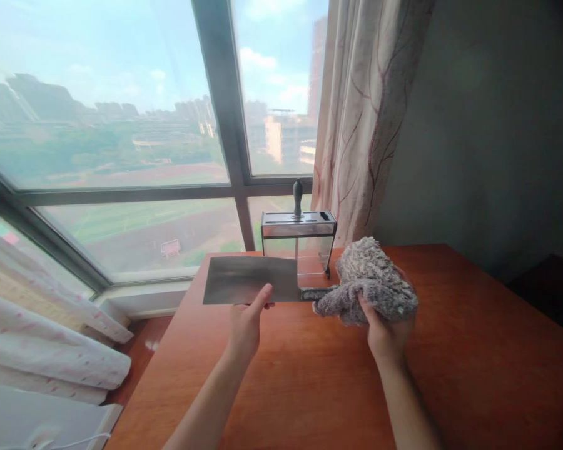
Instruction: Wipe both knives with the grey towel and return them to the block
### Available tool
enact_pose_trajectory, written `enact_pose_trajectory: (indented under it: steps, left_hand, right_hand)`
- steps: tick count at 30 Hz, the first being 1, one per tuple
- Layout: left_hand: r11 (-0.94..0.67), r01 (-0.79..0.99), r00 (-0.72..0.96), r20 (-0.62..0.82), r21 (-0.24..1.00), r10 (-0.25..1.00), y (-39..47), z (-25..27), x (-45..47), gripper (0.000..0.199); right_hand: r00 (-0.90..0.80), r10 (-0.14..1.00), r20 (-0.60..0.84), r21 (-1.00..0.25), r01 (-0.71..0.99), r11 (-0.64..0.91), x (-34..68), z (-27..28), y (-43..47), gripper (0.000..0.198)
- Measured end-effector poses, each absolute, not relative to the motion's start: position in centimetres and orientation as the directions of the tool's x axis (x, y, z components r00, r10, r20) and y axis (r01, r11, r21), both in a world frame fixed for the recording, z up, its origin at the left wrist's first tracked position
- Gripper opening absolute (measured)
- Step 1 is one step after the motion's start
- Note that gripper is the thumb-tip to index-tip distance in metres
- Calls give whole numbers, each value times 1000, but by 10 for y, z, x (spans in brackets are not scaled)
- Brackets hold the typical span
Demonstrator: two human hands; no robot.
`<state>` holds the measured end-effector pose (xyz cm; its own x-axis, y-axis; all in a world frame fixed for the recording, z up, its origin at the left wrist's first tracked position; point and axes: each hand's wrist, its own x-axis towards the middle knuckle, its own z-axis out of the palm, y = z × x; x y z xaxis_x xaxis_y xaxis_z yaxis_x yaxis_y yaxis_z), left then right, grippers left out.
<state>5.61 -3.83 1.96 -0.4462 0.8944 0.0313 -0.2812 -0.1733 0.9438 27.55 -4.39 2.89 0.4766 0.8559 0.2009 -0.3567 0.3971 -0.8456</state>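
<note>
A cleaver (244, 278) with a broad grey blade is held level above the wooden table, its blade toward the left. My left hand (249, 322) grips the blade's lower edge, thumb on the near face and fingers behind. On the right, my right hand (387, 325) is closed on a fluffy grey cloth (373, 284), which is bunched around the far end of the cleaver's dark handle (315, 293). The cloth hides that end and most of my right fingers. Behind the cleaver stands a clear-sided knife block (299, 224) with one dark knife handle (298, 197) sticking up from it.
The reddish-brown table (309, 387) spreads beneath both hands. Beyond its far edge are a large window (122, 194) and a patterned curtain (356, 112). More curtain fabric (51, 350) hangs at the lower left, and a dark wall (473, 137) rises at the right.
</note>
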Motion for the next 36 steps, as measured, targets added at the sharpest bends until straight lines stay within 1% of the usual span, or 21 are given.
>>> enact_pose_trajectory:
  steps: [1,2,3,4,6,7,9,12,15,17,21,24,26,28,32,36]
  left_hand:
    - [-171,-264,-442,39,949,896,-38,21,56,24]
    - [-169,-251,-434,46,953,900,-38,21,56,24]
    - [-170,-245,-426,52,954,903,-38,22,56,23]
    - [-174,-248,-416,58,953,908,-38,22,56,23]
    - [-177,-266,-396,60,948,916,-38,20,56,23]
    - [-171,-274,-390,53,946,919,-38,18,55,23]
    - [-147,-285,-381,29,947,924,-38,13,54,25]
    - [-119,-300,-366,1,946,931,-38,9,52,28]
    - [-131,-318,-337,16,939,941,-40,13,54,25]
    - [-134,-334,-323,20,933,946,-40,20,55,22]
    - [-152,-332,-319,40,931,947,-39,27,53,21]
    - [-170,-303,-317,69,938,946,-37,24,48,26]
    - [-186,-287,-317,90,940,944,-35,21,45,28]
    - [-200,-279,-323,104,939,941,-34,19,43,28]
    - [-215,-248,-357,117,945,927,-35,23,45,27]
    - [-213,-170,-398,131,962,908,-39,28,51,30]
  right_hand:
    - [451,822,349,-869,-173,464,276,32,-47,80]
    - [358,802,478,-857,-7,515,275,34,-50,81]
    - [240,770,591,-806,150,573,272,35,-51,79]
    - [81,758,648,-749,248,614,268,35,-52,76]
    - [-196,723,663,-628,381,679,257,31,-51,70]
    - [-273,711,648,-568,449,690,251,27,-49,67]
    - [-324,718,616,-468,582,664,242,19,-44,63]
    - [-318,727,609,-360,705,610,239,12,-35,57]
    - [-321,725,610,-304,750,588,245,14,-27,54]
    - [-318,729,606,-303,755,581,250,18,-24,53]
    - [-305,761,573,-378,725,575,256,21,-23,46]
    - [-287,778,559,-445,688,573,254,17,-26,45]
    - [-286,781,555,-464,673,576,252,14,-28,45]
    - [-296,772,563,-458,666,589,249,12,-30,42]
    - [-311,733,605,-399,679,617,245,11,-33,34]
    - [-307,722,620,-402,666,628,242,9,-34,35]
